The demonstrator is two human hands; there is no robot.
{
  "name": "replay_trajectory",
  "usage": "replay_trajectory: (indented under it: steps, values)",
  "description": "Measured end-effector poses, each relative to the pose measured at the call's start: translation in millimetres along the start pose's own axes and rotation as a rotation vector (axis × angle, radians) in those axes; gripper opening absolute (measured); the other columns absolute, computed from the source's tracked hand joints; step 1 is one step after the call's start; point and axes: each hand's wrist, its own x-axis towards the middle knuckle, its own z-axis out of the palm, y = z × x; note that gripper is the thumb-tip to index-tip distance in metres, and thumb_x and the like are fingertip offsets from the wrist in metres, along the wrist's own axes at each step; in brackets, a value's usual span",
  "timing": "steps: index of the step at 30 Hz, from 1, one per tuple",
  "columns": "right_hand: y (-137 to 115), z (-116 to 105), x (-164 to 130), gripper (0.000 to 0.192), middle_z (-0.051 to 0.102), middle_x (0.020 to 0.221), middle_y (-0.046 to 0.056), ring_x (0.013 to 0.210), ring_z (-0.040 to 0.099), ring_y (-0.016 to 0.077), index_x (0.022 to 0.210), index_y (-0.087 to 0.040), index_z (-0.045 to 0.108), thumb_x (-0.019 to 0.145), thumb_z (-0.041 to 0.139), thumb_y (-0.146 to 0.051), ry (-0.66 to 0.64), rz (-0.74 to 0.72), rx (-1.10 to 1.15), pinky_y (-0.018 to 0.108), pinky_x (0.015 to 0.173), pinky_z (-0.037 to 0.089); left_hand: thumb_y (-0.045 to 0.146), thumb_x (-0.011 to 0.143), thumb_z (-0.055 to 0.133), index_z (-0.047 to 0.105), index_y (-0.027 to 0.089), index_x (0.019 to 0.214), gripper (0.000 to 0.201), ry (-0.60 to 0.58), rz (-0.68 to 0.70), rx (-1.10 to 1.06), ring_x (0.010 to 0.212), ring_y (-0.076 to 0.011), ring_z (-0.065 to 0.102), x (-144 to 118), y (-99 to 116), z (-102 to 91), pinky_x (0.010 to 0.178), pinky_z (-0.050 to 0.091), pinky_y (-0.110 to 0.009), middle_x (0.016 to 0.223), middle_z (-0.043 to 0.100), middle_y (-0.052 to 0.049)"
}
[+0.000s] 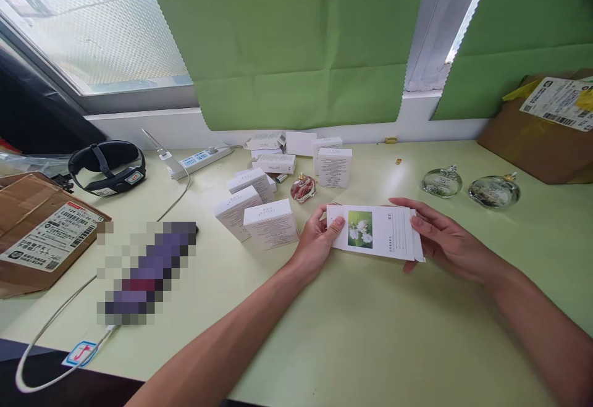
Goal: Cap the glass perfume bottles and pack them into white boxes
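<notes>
Both of my hands hold a white paper carton (380, 240) printed with white flowers on a green ground. My left hand (315, 241) pinches its left end, thumb on top. At the right end, my right hand (440, 243) grips it with the thumb above and the fingers partly hidden behind; a white flap edge shows there. The carton looks thin, and what is inside it, if anything, is hidden. Left of my left hand stands a small white box (271, 225) with fine print. A round glass bottle (303, 189) with red contents is just beyond that hand.
Several more white boxes (335, 168) are grouped at the back. Two round glass bottles (441, 183) (494, 192) are at the right, near a brown carton (537, 135). A power strip (204, 160), a headband device (109, 169), another carton (46, 234) and a blurred-out object (151, 274) with a cable lie left.
</notes>
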Motion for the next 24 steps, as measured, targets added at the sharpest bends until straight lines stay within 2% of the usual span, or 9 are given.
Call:
replay_trajectory:
  steps: [4,9,13,16,19,21,24]
  values:
    - [2.1,-1.4,0.6,0.045,0.050,0.147,0.003,0.092,0.063,0.0220,0.140,-0.047,0.052,0.096,0.058,-0.044,-0.021,-0.017,-0.017,0.038,0.059,0.067,0.047,0.076,0.082,0.055,0.021,0.111,0.051,-0.011,0.006,0.027,0.080,-0.0172,0.070,0.8,-1.0,-0.3,0.075,0.054,-0.028,0.096,0.073,-0.005]
    - [1.9,-3.3,-1.3,0.044,0.052,0.141,0.005,0.085,0.063,0.0194,0.139,-0.045,0.053,0.095,0.058,-0.046,-0.055,-0.015,-0.028,0.032,0.055,0.064,0.050,0.077,0.080,0.056,0.021,0.113,0.052,-0.027,0.026,0.058,0.082,-0.0184,0.069,1.8,-2.8,-0.8,0.074,0.053,-0.028,0.097,0.073,-0.005]
    - [4.6,-3.7,-3.0,0.049,0.062,0.117,0.005,0.077,0.062,0.0158,0.142,-0.045,0.049,0.095,0.059,-0.048,-0.087,0.033,-0.003,0.030,0.056,0.063,0.048,0.080,0.078,0.058,0.020,0.115,0.049,-0.053,0.046,0.082,0.090,-0.0198,0.069,1.7,-3.6,-1.1,0.079,0.054,-0.029,0.101,0.073,-0.006]
    - [9.7,-2.3,-0.6,0.056,0.063,0.101,0.003,0.074,0.062,0.0155,0.147,-0.045,0.043,0.094,0.060,-0.051,-0.097,0.055,0.015,0.028,0.056,0.061,0.048,0.082,0.076,0.060,0.019,0.111,0.044,-0.065,0.066,0.104,0.094,-0.0206,0.068,1.8,-4.8,-1.7,0.080,0.053,-0.029,0.103,0.072,-0.006]
    - [13.5,-0.9,3.5,0.058,0.063,0.100,0.005,0.075,0.062,0.0165,0.148,-0.040,0.043,0.094,0.056,-0.056,-0.094,0.046,0.021,0.027,0.053,0.059,0.050,0.083,0.074,0.062,0.018,0.108,0.042,-0.065,0.065,0.138,0.091,-0.0210,0.069,2.3,-6.1,-2.4,0.078,0.052,-0.029,0.103,0.073,-0.007]
    - [13.0,-0.9,4.3,0.061,0.064,0.099,0.007,0.078,0.064,0.0187,0.151,-0.037,0.040,0.096,0.051,-0.059,-0.138,0.059,0.010,0.029,0.054,0.060,0.050,0.082,0.075,0.062,0.018,0.107,0.042,-0.042,0.062,0.125,0.091,-0.0212,0.069,2.6,-6.2,-2.4,0.078,0.052,-0.029,0.105,0.073,-0.007]
    - [7.2,-2.4,0.4,0.072,0.063,0.118,0.011,0.089,0.071,0.0261,0.156,-0.042,0.025,0.094,0.057,-0.056,-0.259,0.072,-0.027,0.033,0.056,0.062,0.048,0.080,0.077,0.062,0.019,0.108,0.044,0.001,0.060,0.091,0.095,-0.0220,0.069,2.8,-5.5,-1.4,0.080,0.053,-0.031,0.110,0.073,-0.007]
